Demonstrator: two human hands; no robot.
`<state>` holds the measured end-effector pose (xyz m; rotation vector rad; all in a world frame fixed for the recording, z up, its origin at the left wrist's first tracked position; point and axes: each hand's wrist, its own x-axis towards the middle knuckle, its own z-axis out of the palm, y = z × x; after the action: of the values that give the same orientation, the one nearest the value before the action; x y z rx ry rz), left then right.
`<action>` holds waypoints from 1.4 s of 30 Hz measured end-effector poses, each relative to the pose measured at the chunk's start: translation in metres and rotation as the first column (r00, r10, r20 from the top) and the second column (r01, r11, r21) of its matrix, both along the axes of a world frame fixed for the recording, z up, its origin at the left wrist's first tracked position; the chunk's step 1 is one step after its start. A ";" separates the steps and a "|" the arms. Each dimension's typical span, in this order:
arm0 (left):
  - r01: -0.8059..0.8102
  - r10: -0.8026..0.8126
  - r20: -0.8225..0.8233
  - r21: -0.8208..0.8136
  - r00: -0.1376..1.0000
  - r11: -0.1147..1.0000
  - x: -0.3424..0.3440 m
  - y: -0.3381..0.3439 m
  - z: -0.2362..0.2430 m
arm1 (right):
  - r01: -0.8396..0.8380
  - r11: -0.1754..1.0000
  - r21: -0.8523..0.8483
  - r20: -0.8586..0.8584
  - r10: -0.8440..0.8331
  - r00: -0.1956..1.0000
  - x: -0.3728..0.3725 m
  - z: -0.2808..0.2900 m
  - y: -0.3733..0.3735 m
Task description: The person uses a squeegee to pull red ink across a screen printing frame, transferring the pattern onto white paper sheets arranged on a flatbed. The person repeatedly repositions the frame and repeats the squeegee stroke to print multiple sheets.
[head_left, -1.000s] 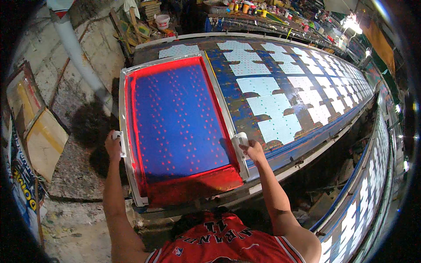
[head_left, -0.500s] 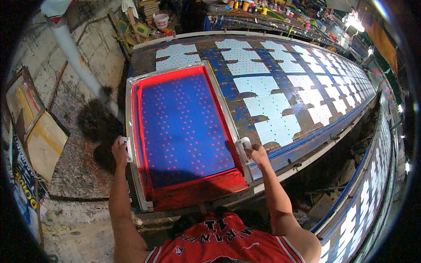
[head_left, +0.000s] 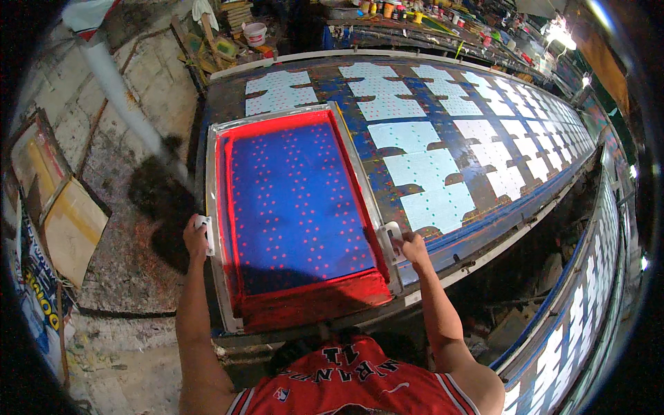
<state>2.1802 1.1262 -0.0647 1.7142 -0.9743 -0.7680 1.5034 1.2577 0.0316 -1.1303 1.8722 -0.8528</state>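
A screen-printing frame (head_left: 225,294) with a blue mesh (head_left: 297,200) lies between my two hands over the near left end of the long table. Small red dots pattern the mesh, and red ink lines its inner edges, thickest along the near side. My left hand (head_left: 196,238) is closed round a white handle (head_left: 209,234) on the frame's left side. At the right side, my right hand (head_left: 415,250) grips a matching white handle (head_left: 393,235). Whether the frame rests on the table or is slightly lifted, I cannot tell. Whatever lies beneath it is hidden.
Pale cut fabric pieces (head_left: 422,173) with small dots lie in rows along the printing table (head_left: 387,242). A second table with similar pieces (head_left: 553,353) runs along the right. Stained wall (head_left: 131,242) and leaning boards (head_left: 76,225) stand left; a bench with paint containers (head_left: 415,17) is behind.
The frame has shifted a little to the right and slightly nearer to me, both hands moving with it. Their hold on the handles is the same.
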 end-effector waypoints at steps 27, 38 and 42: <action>0.026 -0.008 0.108 -0.171 0.994 0.985 -0.007 0.008 0.004 | -0.053 0.998 -0.014 -0.086 0.052 0.995 -0.003 0.006 0.006; 0.035 -0.034 0.038 -0.043 0.999 0.998 -0.006 0.008 0.086 | -0.015 1.000 -0.002 -0.142 0.014 0.990 0.027 0.050 0.010; 0.074 -0.064 0.168 -0.054 0.984 0.996 -0.001 -0.006 0.129 | 0.089 0.995 -0.054 -0.057 -0.092 0.994 0.042 0.076 0.028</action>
<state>2.1792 1.1200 0.0638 1.7200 -1.1648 -0.6411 1.5455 1.2861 0.1079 -1.1201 1.9733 -0.9320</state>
